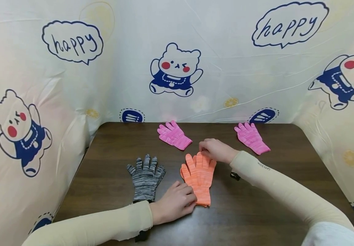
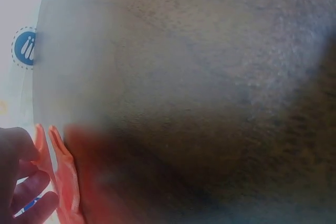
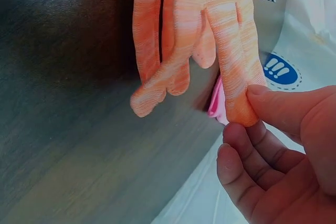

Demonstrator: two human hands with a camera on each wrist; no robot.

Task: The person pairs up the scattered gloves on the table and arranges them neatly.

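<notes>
Orange knit gloves [image 1: 202, 181] lie layered at lower centre of the frame, and the right hand [image 1: 220, 150] is pinching one fabric tip while the left hand [image 1: 175, 203] grips the cuff end, seemingly to hold both layers flat and lined up.

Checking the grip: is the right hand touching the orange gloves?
Touching: the right wrist view shows the right hand pinching one finger of the orange gloves.
</notes>
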